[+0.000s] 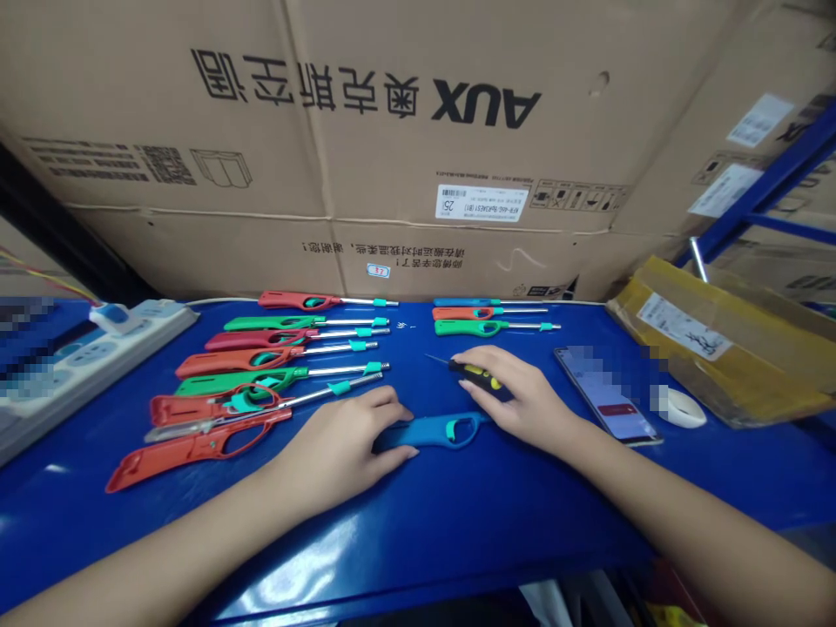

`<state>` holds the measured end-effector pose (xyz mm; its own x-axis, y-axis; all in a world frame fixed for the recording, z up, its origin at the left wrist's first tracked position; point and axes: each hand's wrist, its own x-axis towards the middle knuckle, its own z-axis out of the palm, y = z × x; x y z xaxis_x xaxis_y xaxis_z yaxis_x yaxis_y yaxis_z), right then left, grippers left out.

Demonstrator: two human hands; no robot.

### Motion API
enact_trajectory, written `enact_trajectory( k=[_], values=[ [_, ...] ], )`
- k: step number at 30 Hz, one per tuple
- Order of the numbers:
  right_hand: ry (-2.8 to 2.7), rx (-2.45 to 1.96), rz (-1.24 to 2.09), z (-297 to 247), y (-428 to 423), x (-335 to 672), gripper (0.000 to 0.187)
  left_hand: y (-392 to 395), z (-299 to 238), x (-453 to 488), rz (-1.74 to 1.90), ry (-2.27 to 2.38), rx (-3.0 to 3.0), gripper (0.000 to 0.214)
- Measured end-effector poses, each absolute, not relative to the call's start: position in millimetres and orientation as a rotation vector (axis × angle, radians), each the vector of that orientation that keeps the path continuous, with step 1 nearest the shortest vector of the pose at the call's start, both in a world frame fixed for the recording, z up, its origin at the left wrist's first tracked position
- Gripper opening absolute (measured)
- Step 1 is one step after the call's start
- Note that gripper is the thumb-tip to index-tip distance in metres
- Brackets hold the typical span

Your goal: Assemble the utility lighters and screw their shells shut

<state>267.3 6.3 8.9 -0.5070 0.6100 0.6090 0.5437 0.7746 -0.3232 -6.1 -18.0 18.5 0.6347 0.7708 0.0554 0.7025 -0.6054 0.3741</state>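
Observation:
My left hand is closed around the handle end of a blue long-neck lighter, which lies on the blue table in front of me. A teal trigger shows inside its loop, and its far end passes behind my right hand. My right hand grips a screwdriver with a black and yellow handle, its thin shaft pointing left above the table. To the left lies an opened red lighter, its shell half apart from the rest. Behind it several red, orange and green lighters lie in a row.
Three more lighters lie at the back centre. A phone, a roll of tape and a taped carton are on the right. At left is a white power strip. A large cardboard sheet stands behind the table.

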Motion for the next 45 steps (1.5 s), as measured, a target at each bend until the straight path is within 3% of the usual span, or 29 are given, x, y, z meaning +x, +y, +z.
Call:
enact_trajectory(
  k=[11,25,35,40,45],
  values=[
    [-2.227,-0.942,0.165,-5.9,27.1,255.4,0.031,-25.0,9.2,-2.5,0.49,1.058,2.369,0.028],
    [-2.224,-1.02,0.155,-7.2,37.3,247.2,0.034,-24.6,8.6,-3.8,0.419,1.096,2.443,0.031],
    [-1.949,-1.055,0.252,9.8,42.8,244.3,0.018,-23.5,4.8,-3.5,0.546,1.005,2.4,0.029],
    [-1.68,-1.097,0.426,43.7,32.0,250.7,0.019,-24.7,8.1,-1.6,0.558,0.978,2.345,0.027],
    [-1.145,-0.983,0.903,58.6,18.5,245.3,0.026,-27.1,5.8,1.0,0.513,1.0,2.338,0.031]
  ],
)
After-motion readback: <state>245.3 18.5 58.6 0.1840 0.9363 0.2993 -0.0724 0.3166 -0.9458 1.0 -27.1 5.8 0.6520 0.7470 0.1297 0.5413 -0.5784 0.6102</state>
